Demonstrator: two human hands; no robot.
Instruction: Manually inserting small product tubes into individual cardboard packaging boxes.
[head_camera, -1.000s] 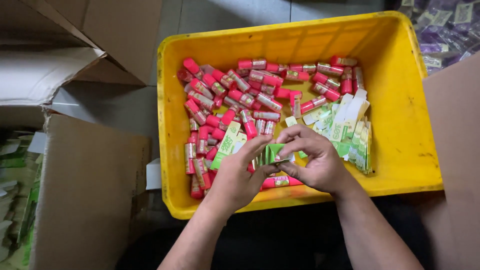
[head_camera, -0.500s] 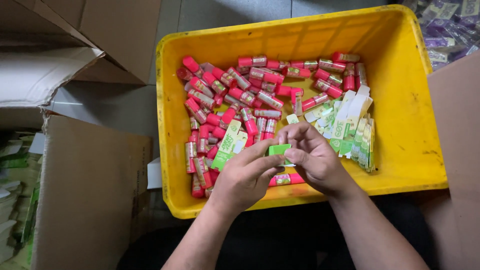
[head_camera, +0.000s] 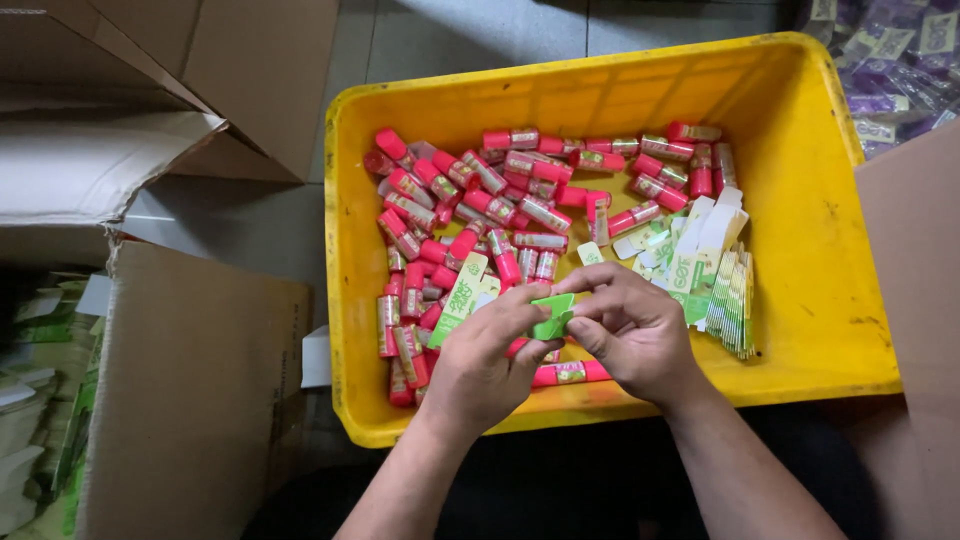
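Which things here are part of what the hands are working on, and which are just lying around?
In hand:
left hand and right hand on the small green carton
pink tubes
flat green cartons
yellow bin

Lying about:
cardboard boxes
purple packets

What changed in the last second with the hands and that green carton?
The left hand and right hand closed in around the green carton, which went from a longer flat strip between the fingers to a smaller folded shape pinched by both hands. Both hands kept hold of it throughout. The yellow bin, the red tubes and the stack of flat cartons stayed as they were.
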